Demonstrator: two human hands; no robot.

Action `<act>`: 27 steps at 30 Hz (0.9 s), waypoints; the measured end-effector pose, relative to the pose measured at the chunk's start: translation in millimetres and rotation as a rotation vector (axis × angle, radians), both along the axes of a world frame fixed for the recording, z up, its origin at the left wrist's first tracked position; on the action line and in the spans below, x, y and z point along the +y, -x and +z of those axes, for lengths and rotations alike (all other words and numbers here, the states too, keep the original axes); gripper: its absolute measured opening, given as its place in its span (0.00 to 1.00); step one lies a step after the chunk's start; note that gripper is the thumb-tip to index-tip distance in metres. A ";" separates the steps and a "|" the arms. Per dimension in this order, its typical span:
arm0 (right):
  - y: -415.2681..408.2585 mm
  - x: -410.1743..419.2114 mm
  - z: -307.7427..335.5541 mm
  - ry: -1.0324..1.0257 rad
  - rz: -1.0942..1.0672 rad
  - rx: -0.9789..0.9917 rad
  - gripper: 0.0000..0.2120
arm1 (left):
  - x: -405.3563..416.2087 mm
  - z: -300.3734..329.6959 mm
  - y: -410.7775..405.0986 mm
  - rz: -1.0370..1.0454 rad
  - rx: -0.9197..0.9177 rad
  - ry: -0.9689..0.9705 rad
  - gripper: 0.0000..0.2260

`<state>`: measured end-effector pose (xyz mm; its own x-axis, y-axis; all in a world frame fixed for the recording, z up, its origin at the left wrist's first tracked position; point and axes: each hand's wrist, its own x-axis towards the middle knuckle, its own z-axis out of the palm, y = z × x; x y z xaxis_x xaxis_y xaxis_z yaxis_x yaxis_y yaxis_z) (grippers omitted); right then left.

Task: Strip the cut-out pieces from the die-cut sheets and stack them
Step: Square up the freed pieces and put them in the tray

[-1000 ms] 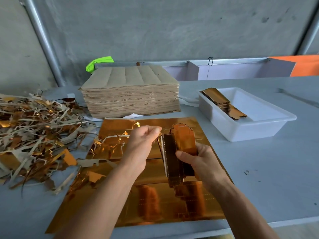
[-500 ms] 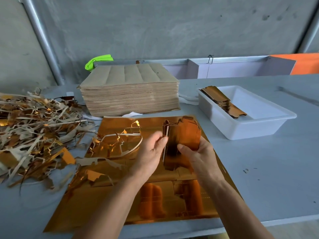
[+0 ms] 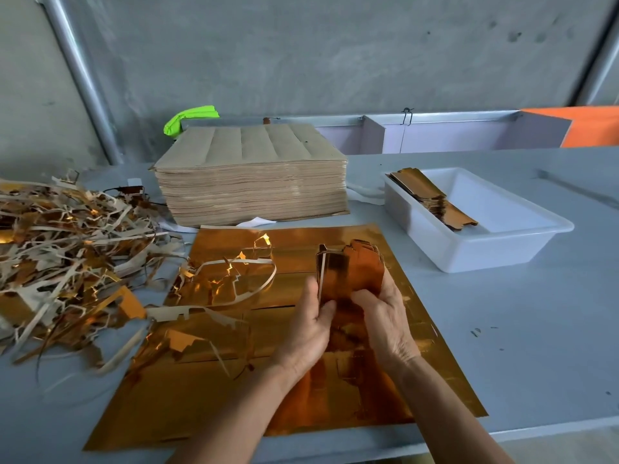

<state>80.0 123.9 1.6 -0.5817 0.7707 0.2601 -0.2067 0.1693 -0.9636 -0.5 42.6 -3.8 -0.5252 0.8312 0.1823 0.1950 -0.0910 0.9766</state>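
Observation:
A small bundle of gold foil cut-out pieces (image 3: pixel 351 272) stands on edge between my two hands, above a shiny gold die-cut sheet (image 3: pixel 214 390) lying flat on the grey table. My left hand (image 3: pixel 310 324) grips the bundle's left side with fingers curled round its edge. My right hand (image 3: pixel 385 313) holds the right side from behind. A torn strip of waste frame (image 3: pixel 231 279) lies loose on the sheet's upper left. More stacked cut-outs (image 3: pixel 432 199) rest in a white plastic tray (image 3: pixel 495 252) at the right.
A thick stack of uncut sheets (image 3: pixel 251 182), brown side up, stands behind the gold sheet. A big heap of scrap strips (image 3: pixel 67 262) fills the table's left side. A green cloth (image 3: pixel 189 117) and a metal rail (image 3: pixel 435 117) run along the back wall.
The bundle has turned from leaning edge-on to upright between both hands and dropped slightly toward the sheet. My left hand has moved from its top edge down to its left side.

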 end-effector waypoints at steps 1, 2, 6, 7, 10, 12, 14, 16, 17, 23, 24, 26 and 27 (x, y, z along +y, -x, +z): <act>0.5 1.9 1.2 0.017 0.004 0.003 0.15 | -0.2 2.3 1.9 0.009 -0.003 0.001 0.12; 0.8 2.8 2.3 0.029 0.010 0.010 0.14 | -0.8 3.0 4.2 0.023 0.000 0.001 0.11; 2.9 6.3 5.0 -0.007 0.015 -0.007 0.10 | -1.3 0.6 15.0 0.066 0.066 0.098 0.08; 2.7 6.1 4.7 -0.006 0.034 -0.024 0.10 | -2.2 -1.5 16.8 0.054 0.065 0.145 0.08; 3.2 5.7 6.8 0.008 0.065 -0.071 0.11 | -4.1 -2.5 21.9 0.018 0.041 0.221 0.08; 3.6 5.9 9.3 0.066 0.064 -0.063 0.10 | -4.2 -0.1 25.9 0.011 0.019 0.221 0.08; 2.4 7.0 9.3 0.206 0.067 -0.032 0.10 | -3.4 3.0 28.4 0.008 0.021 0.208 0.06; 0.4 7.1 8.0 0.382 0.120 0.001 0.09 | -3.3 5.1 31.2 0.018 0.015 0.170 0.06; -0.7 7.4 6.2 0.418 0.131 -0.004 0.09 | -3.7 6.6 32.4 0.021 0.010 0.153 0.07; -12.7 26.0 5.5 0.389 -0.024 0.096 0.14 | -7.3 24.9 48.0 0.186 0.758 0.287 0.10; -15.0 27.3 7.4 0.368 -0.021 0.109 0.17 | -7.6 28.3 48.8 0.186 0.833 0.280 0.12; -15.5 25.3 10.1 0.314 -0.028 0.064 0.26 | -6.6 32.6 46.3 0.147 0.926 0.265 0.13; -14.3 23.5 10.0 0.306 -0.047 0.045 0.28 | -6.0 34.1 43.7 0.125 0.962 0.261 0.14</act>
<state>94.3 147.4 11.6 -0.5369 0.8428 0.0364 -0.2487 -0.1168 -0.9615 -44.2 36.7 30.2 -0.3368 0.8548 0.3949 0.9052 0.1785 0.3856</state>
